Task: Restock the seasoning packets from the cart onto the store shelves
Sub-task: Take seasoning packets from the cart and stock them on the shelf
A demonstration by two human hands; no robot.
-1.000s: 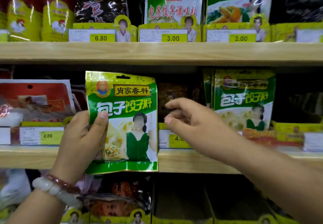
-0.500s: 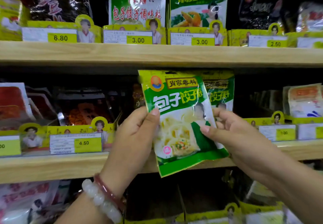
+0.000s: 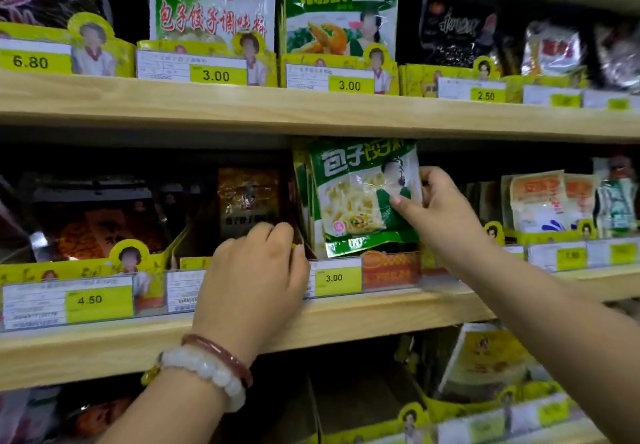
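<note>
On the middle shelf [image 3: 346, 319], the green seasoning packet [image 3: 360, 197] now stands at the front of a row of like packets, its lower edge tucked behind the 3.00 price tag [image 3: 337, 277]; half a second ago it was held out in front of the shelf, tilted, between both hands. Right hand [image 3: 440, 211] pinches the packet's right edge, thumb on the printed face and fingers curled behind. Left hand [image 3: 256, 281] has let go of the packet and dropped to the shelf front just left of it; fingers are curled at the edge of the yellow card tray [image 3: 194, 263], and something small and yellow shows at the fingertips, but whether they grip it cannot be told from this view. White bead bracelet [image 3: 207, 371] and a red bangle [image 3: 221, 353] sit on the left wrist. View has shifted right and closer since a second ago: the 6.80 tag [image 3: 31, 61] is now at the left edge. Packet's top is cut off by the underside of the upper shelf [image 3: 311, 111], so its header print is hidden. Packets behind it show only as thin green edges; their count is unclear. A dark orange packet [image 3: 247, 197] to the left is in shadow, its print unreadable. Left hand covers part of the neighbouring price label. Right forearm hides part of the shelf front below the packet. Lower shelf goods are dim and blurred.
</note>
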